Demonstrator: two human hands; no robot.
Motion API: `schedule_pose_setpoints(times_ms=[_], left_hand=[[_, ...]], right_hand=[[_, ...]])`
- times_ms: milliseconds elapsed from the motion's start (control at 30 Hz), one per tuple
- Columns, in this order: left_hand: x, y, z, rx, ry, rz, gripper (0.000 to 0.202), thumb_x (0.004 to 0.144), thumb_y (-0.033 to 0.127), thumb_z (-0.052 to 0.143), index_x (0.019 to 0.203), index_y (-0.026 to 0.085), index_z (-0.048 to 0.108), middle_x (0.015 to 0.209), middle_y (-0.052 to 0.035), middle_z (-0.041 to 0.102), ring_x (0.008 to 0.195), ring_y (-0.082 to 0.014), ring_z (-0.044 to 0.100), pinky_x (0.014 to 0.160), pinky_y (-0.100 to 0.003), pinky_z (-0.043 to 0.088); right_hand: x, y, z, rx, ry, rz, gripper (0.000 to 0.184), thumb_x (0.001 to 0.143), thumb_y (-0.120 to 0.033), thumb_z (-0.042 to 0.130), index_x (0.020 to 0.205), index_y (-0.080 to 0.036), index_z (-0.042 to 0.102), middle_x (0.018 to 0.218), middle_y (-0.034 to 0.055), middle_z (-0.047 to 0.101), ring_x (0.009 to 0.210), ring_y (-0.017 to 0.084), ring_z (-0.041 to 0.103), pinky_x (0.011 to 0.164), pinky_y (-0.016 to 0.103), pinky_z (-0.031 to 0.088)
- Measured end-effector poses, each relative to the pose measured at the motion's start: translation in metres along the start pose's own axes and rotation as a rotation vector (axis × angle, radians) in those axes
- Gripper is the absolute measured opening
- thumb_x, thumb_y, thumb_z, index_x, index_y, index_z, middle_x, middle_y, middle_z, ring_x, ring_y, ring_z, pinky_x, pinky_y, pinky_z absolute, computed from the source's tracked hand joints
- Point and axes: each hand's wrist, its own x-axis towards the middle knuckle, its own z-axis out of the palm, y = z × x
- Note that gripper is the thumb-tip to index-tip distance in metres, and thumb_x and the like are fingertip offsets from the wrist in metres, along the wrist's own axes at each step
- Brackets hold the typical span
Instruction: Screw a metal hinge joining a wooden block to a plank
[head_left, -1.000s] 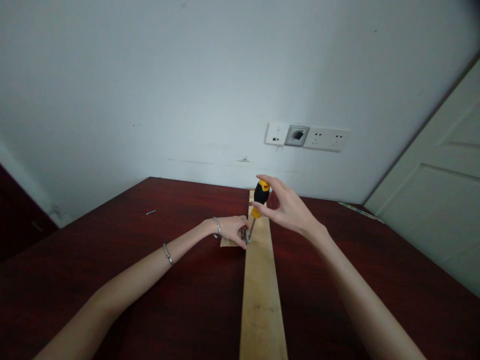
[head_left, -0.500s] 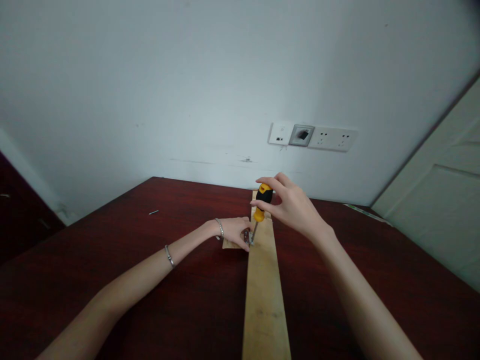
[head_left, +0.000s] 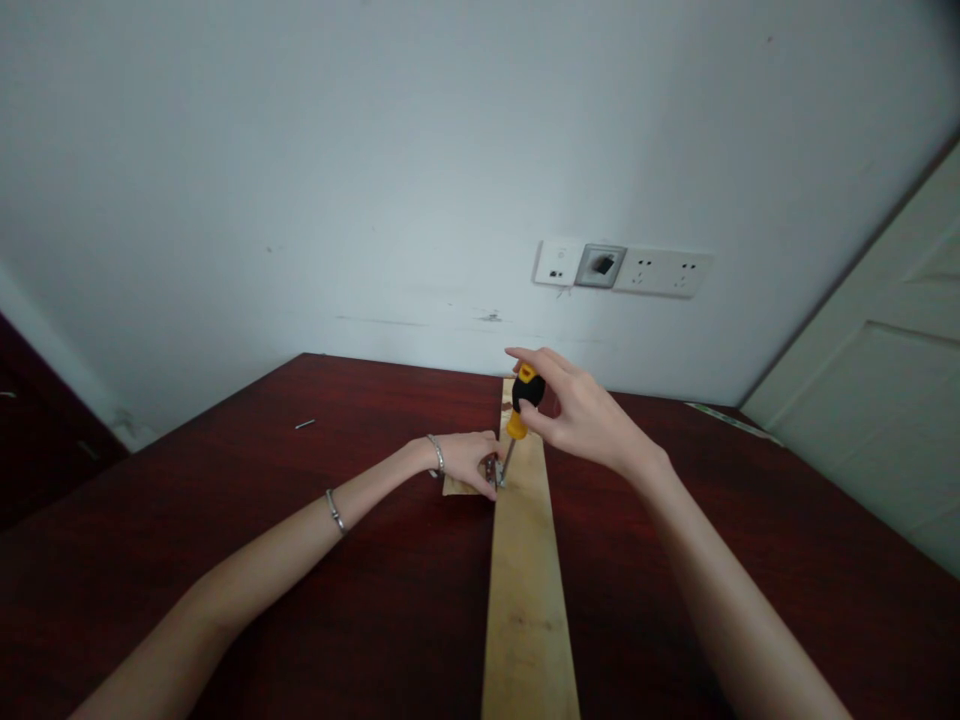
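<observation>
A long wooden board [head_left: 525,590] runs away from me across the table, and a shorter wooden piece [head_left: 454,488] lies against its left side. My left hand [head_left: 466,460] is on the short piece, gripping it, with thumb and forefinger curved around a small metal hinge [head_left: 491,470]. My right hand [head_left: 574,405] has its fingers around the black and yellow handle of a screwdriver [head_left: 528,390]. The screwdriver's shaft slants down to the hinge at the long board's left edge. Whether a screw sits under the tip is too small to tell.
The dark red table [head_left: 360,610] meets a white wall with a row of sockets [head_left: 622,268]. A small metal pin or screw [head_left: 304,424] lies at the left. A thin flat strip [head_left: 735,424] lies near the right back edge, beside a pale door [head_left: 892,380].
My right hand's fingers have shifted around the screwdriver handle, with the thumb slightly more bent. My left hand stays in place on the short piece. The view has moved slightly.
</observation>
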Motion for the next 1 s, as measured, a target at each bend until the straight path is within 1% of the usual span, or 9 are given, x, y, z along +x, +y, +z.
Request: schedule_pose_setpoints(times_ms=[67,167,367,500,567,667,833,900,1000], left_hand=[[-0.0004,0.0004,-0.0004,0.0,-0.002,0.001,0.056,0.064,0.048,0.077,0.107,0.017,0.06,0.106,-0.0078,0.056,0.091,-0.0235,0.058,0.08,-0.031,0.046],[-0.001,0.0011,-0.0012,-0.003,-0.006,-0.002,0.055,0.065,0.048,0.077,0.108,0.018,0.059,0.107,-0.0076,0.055,0.092,-0.0236,0.058,0.082,-0.032,0.046],[-0.0016,0.0013,-0.0011,0.033,-0.015,0.003,0.058,0.065,0.048,0.076,0.11,0.016,0.059,0.106,-0.0085,0.055,0.093,-0.0234,0.058,0.084,-0.032,0.045],[-0.0013,0.0006,-0.0013,0.02,-0.006,0.008,0.057,0.065,0.048,0.077,0.109,0.017,0.059,0.108,-0.0073,0.055,0.092,-0.0218,0.057,0.085,-0.031,0.045],[-0.0014,0.0008,-0.0018,0.023,-0.012,0.006,0.056,0.066,0.048,0.076,0.109,0.017,0.059,0.107,-0.0073,0.055,0.092,-0.0218,0.057,0.085,-0.031,0.045],[-0.0017,0.0015,-0.0026,0.033,-0.028,0.0,0.056,0.066,0.048,0.076,0.11,0.017,0.059,0.105,-0.0071,0.055,0.091,-0.0218,0.057,0.083,-0.03,0.045],[-0.0021,0.002,-0.0032,0.037,-0.022,0.008,0.058,0.067,0.048,0.075,0.114,0.019,0.058,0.109,-0.0074,0.054,0.092,-0.0225,0.057,0.083,-0.03,0.045],[-0.0021,0.0018,-0.0033,0.045,-0.03,-0.008,0.058,0.067,0.049,0.075,0.113,0.018,0.059,0.108,-0.0075,0.054,0.092,-0.0225,0.057,0.083,-0.03,0.045],[-0.002,0.0013,-0.0032,0.05,-0.038,-0.008,0.059,0.067,0.049,0.075,0.114,0.019,0.058,0.106,-0.0071,0.054,0.091,-0.0218,0.057,0.083,-0.03,0.045]], right_hand=[[-0.0003,-0.0012,-0.0007,-0.055,-0.003,0.021,0.052,0.082,-0.026,0.054,0.132,-0.021,0.044,0.111,0.0104,0.06,0.088,0.024,0.06,0.078,0.038,0.049],[-0.0006,-0.0015,-0.001,-0.091,-0.017,0.084,0.044,0.085,-0.036,0.054,0.126,-0.021,0.05,0.107,0.011,0.061,0.079,0.023,0.061,0.071,0.037,0.05],[-0.0014,0.0027,0.0002,-0.046,0.003,0.023,0.058,0.081,-0.025,0.053,0.137,-0.02,0.037,0.116,0.0123,0.059,0.097,0.027,0.06,0.08,0.04,0.049],[-0.0014,0.0013,-0.0012,-0.092,0.008,0.073,0.043,0.084,-0.036,0.054,0.124,-0.021,0.05,0.107,0.0113,0.06,0.08,0.023,0.062,0.069,0.036,0.049],[-0.0015,0.0005,-0.0015,-0.049,0.008,0.052,0.039,0.086,-0.031,0.052,0.124,-0.022,0.05,0.105,0.0101,0.058,0.076,0.02,0.06,0.07,0.034,0.049],[-0.0014,-0.0006,-0.0003,-0.063,0.004,0.03,0.047,0.082,-0.022,0.05,0.129,-0.021,0.044,0.109,0.0101,0.055,0.077,0.019,0.059,0.071,0.034,0.049],[0.0001,-0.0011,0.0022,-0.165,0.004,0.104,0.037,0.085,-0.038,0.052,0.117,-0.019,0.052,0.106,0.0108,0.056,0.066,0.017,0.056,0.063,0.033,0.047],[0.0001,-0.0007,0.002,-0.116,-0.007,0.089,0.037,0.086,-0.033,0.049,0.12,-0.019,0.05,0.11,0.011,0.056,0.065,0.016,0.056,0.066,0.034,0.048],[-0.0008,-0.0013,0.0005,-0.065,-0.013,0.04,0.048,0.082,-0.021,0.05,0.129,-0.019,0.042,0.115,0.0112,0.057,0.075,0.019,0.058,0.073,0.035,0.048]])
